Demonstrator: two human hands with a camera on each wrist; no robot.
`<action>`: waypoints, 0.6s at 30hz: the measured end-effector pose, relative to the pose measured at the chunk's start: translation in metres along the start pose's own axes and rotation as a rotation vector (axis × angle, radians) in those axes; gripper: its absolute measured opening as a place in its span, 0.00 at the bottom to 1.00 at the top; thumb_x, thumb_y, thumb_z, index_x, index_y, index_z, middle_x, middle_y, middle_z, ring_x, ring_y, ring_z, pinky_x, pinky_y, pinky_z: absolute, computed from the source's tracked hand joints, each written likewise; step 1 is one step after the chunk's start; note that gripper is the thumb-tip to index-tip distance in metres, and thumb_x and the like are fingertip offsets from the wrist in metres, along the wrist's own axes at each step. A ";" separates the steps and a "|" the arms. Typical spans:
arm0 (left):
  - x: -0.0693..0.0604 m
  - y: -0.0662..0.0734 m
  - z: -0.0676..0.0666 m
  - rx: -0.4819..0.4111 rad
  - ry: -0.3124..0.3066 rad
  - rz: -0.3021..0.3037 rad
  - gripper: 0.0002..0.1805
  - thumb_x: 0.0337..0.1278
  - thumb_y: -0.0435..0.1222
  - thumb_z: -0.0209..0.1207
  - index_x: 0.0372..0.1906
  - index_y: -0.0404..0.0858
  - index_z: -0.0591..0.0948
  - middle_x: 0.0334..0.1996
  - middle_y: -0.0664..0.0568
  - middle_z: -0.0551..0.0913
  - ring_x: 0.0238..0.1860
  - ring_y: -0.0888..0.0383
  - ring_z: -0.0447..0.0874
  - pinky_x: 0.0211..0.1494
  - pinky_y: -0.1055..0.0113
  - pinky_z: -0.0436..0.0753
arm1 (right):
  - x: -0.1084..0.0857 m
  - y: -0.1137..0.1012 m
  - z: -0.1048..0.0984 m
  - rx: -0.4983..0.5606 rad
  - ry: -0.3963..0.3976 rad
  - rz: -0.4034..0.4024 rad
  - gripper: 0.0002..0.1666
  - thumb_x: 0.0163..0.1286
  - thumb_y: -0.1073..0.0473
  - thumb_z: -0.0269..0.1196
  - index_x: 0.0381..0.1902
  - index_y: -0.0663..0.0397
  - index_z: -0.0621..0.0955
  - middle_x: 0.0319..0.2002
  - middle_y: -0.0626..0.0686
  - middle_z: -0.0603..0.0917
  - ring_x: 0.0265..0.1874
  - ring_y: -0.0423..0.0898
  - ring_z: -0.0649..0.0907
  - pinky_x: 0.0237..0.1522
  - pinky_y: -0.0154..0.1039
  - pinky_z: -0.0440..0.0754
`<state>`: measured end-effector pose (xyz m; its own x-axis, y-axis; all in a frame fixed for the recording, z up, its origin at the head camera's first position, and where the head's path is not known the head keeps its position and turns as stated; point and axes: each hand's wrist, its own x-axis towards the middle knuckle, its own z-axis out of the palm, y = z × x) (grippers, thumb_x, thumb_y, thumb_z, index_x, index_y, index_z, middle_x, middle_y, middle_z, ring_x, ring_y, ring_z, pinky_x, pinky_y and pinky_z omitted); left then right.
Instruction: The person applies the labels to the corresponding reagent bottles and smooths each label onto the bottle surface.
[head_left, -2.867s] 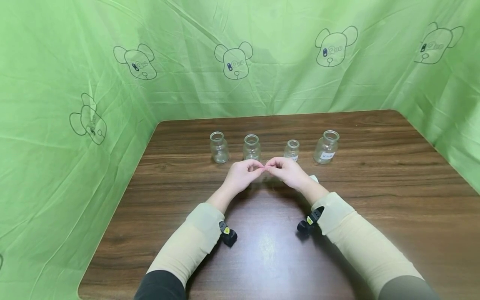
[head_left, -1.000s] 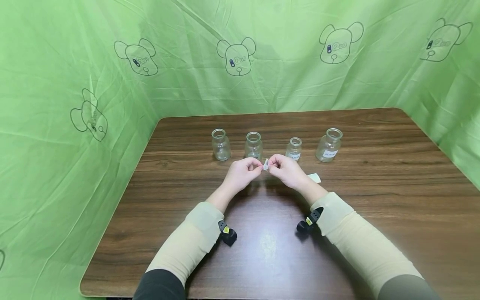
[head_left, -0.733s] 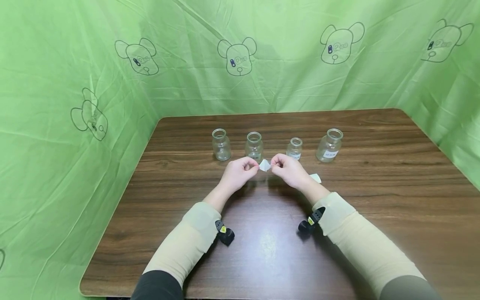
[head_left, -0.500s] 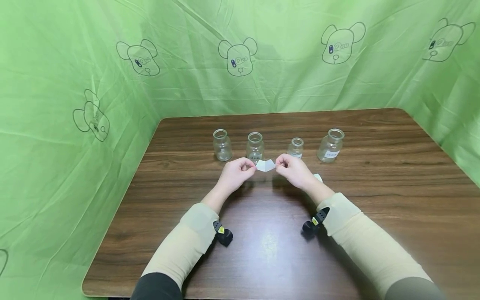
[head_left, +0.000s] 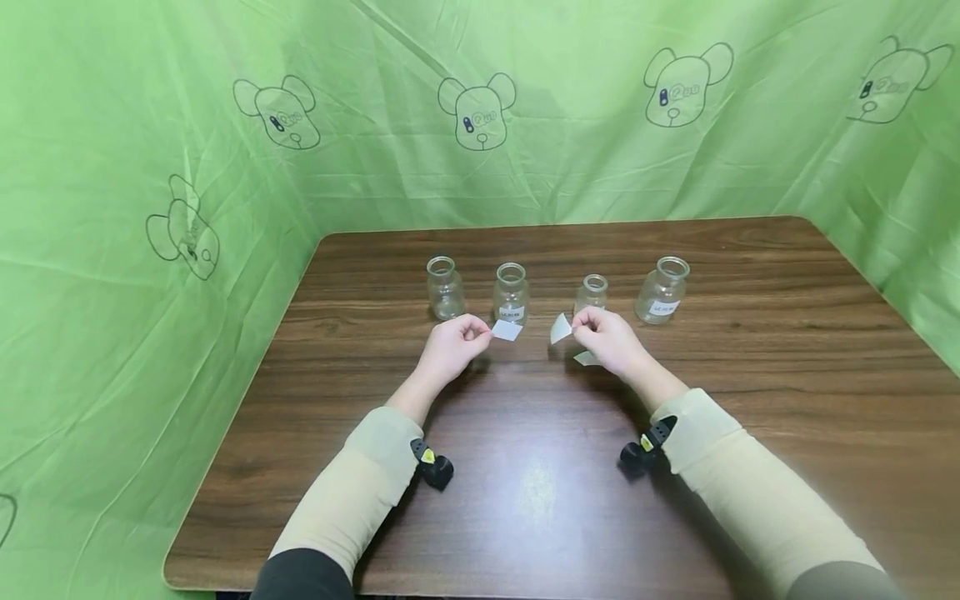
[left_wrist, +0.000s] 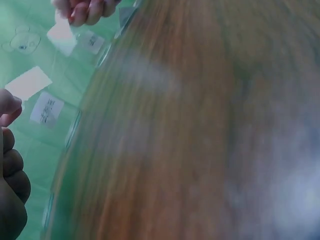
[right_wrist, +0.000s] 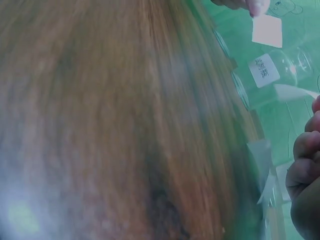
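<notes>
My left hand point(head_left: 446, 350) pinches a small white sticker label point(head_left: 507, 330) by its right-facing fingertips, in front of the second glass jar point(head_left: 512, 290). Between the thumb and forefinger of my right hand point(head_left: 611, 343) is a bent, pale piece of backing paper point(head_left: 561, 328); in the right wrist view this backing paper point(right_wrist: 294, 92) looks thin and curved. The two pieces are apart, both held above the table. The right hand hides the lower part of a smaller glass jar point(head_left: 592, 290). Both wrist views are partly blurred.
An unlabelled-looking glass jar point(head_left: 446, 290) stands at the left of the row, and a wide labelled jar point(head_left: 663, 290) at the right. Another pale slip of paper point(head_left: 587, 358) lies on the wooden table point(head_left: 525, 517) below the right hand. Green cloth point(head_left: 555, 183) hangs behind.
The hands started fingertip to fingertip, then drew apart sideways. A folded white piece opened between them and has separated into the label at left and the backing paper at right.
</notes>
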<state>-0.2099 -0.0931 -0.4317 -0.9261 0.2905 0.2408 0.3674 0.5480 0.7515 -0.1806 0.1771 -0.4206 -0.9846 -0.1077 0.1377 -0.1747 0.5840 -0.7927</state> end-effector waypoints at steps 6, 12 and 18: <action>-0.001 -0.007 -0.006 -0.018 0.010 -0.024 0.05 0.52 0.40 0.62 0.31 0.44 0.83 0.15 0.56 0.67 0.20 0.60 0.66 0.25 0.64 0.67 | -0.001 0.006 -0.002 -0.002 0.008 0.025 0.06 0.60 0.62 0.54 0.31 0.58 0.77 0.26 0.50 0.77 0.27 0.46 0.73 0.30 0.39 0.69; -0.002 -0.014 -0.011 -0.023 0.035 -0.043 0.05 0.52 0.40 0.62 0.30 0.43 0.83 0.15 0.57 0.67 0.20 0.59 0.66 0.25 0.64 0.67 | -0.003 0.008 -0.004 -0.026 -0.010 0.015 0.04 0.56 0.64 0.56 0.29 0.58 0.77 0.24 0.49 0.75 0.26 0.46 0.73 0.30 0.38 0.69; -0.004 -0.022 -0.018 -0.037 0.070 -0.067 0.04 0.51 0.39 0.62 0.30 0.43 0.82 0.14 0.56 0.66 0.19 0.59 0.65 0.25 0.64 0.66 | -0.005 0.011 -0.008 -0.073 -0.056 -0.006 0.03 0.53 0.63 0.57 0.27 0.55 0.77 0.23 0.47 0.74 0.26 0.45 0.73 0.28 0.37 0.69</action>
<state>-0.2157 -0.1205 -0.4378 -0.9528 0.1978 0.2305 0.3019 0.5344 0.7895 -0.1776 0.1906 -0.4250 -0.9821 -0.1550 0.1073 -0.1826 0.6400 -0.7464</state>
